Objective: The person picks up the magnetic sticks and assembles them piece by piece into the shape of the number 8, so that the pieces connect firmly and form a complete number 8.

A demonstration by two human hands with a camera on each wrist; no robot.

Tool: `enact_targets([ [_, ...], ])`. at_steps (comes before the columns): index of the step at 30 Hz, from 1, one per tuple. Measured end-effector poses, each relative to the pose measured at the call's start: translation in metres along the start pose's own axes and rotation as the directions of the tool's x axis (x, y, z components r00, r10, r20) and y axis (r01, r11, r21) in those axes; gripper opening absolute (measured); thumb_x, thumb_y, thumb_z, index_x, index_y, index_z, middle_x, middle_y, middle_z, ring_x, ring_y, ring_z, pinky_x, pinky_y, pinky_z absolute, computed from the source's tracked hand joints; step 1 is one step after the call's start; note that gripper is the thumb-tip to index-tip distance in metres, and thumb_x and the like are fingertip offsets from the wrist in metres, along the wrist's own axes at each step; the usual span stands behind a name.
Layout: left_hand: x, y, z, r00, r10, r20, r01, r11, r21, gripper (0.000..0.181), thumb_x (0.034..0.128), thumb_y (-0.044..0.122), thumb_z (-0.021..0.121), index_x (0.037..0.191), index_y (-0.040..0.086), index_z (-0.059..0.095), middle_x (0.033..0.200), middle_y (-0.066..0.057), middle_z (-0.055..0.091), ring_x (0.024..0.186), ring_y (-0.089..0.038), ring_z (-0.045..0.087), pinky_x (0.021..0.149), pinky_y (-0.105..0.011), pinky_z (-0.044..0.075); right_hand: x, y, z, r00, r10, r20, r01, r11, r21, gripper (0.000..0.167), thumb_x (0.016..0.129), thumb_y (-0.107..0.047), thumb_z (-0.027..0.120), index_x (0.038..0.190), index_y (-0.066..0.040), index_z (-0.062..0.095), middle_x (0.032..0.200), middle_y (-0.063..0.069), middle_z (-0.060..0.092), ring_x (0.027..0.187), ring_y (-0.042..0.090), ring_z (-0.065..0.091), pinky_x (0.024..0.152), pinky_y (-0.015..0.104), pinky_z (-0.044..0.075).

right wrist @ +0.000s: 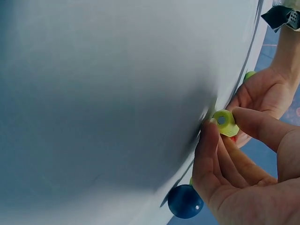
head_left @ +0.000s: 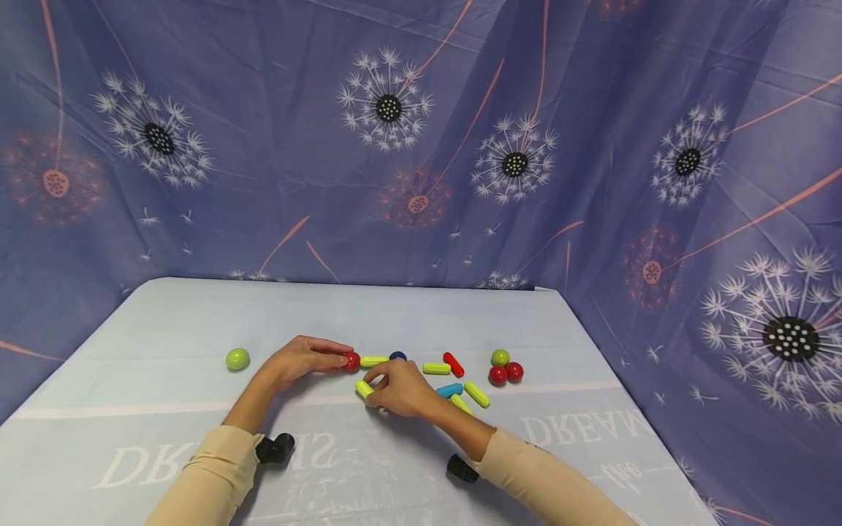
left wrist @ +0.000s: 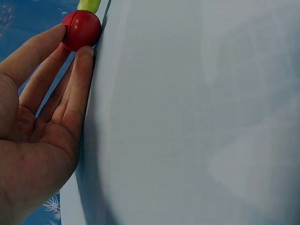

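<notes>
Red and shiny is the round ball [left wrist: 85,30] our left hand [head_left: 301,362] pinches. Our right hand [head_left: 401,389] pinches a ridged yellow-green stick [head_left: 364,389].

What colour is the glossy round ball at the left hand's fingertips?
It's a glossy red ball, held by the left hand; the left wrist view shows it best.

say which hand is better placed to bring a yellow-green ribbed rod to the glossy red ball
Likely the right hand: it pinches such a rod, while the left hand holds the ball.
</notes>
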State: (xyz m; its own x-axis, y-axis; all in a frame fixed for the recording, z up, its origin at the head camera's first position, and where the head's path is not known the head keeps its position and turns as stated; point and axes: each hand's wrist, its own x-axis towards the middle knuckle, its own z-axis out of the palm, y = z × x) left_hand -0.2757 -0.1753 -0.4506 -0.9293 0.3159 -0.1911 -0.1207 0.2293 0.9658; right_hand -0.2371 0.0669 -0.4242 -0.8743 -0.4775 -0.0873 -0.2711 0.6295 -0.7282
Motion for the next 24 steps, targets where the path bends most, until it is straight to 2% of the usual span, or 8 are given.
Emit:
enact_targets([
  [8, -0.001, 0.001, 0.0, 1.0, 0.014, 0.014, -0.014, 1.0, -0.014, 0.045, 0.0918, 0.019, 0.076, 0.131, -0.002, 0.067, 0.13, -0.018, 0.068, 0.109, -0.019, 0.07, 0.092, -0.033, 0.057, 0.005, 0.003, 0.0, 1.0, 0.012, -0.001, -0.012, 1.0, 0.005, 0.026, 0.082, -0.01, 0.08, 0.108, -0.008, 0.078, 0.085, 0.003, 0.077, 0.067, 0.008, 0.068, 0.061, 0.024, 0.054],
  [16, 0.0, 0.0, 0.001, 1.0, 0.002, -0.001, -0.002, 1.0, 0.001, 0.043, 0.0909, 0.02, 0.077, 0.129, 0.001, 0.069, 0.128, -0.014, 0.07, 0.107, -0.014, 0.069, 0.089, -0.029, 0.057, 0.009, 0.004, 0.0, 1.0, -0.002, -0.017, 0.002, 1.0, 0.029, 0.028, 0.082, -0.01, 0.079, 0.11, -0.006, 0.077, 0.088, 0.005, 0.077, 0.068, 0.008, 0.068, 0.059, 0.024, 0.054],
  [24, -0.001, 0.001, 0.0, 1.0, 0.018, 0.02, -0.017, 1.0, -0.022, 0.044, 0.0927, 0.018, 0.075, 0.13, -0.002, 0.066, 0.129, -0.017, 0.069, 0.108, -0.017, 0.07, 0.092, -0.033, 0.057, 0.013, 0.002, 0.004, 0.999, -0.006, -0.041, 0.01, 0.996, 0.085, 0.029, 0.081, -0.008, 0.08, 0.11, -0.003, 0.076, 0.079, 0.004, 0.076, 0.063, 0.014, 0.07, 0.055, 0.024, 0.053],
])
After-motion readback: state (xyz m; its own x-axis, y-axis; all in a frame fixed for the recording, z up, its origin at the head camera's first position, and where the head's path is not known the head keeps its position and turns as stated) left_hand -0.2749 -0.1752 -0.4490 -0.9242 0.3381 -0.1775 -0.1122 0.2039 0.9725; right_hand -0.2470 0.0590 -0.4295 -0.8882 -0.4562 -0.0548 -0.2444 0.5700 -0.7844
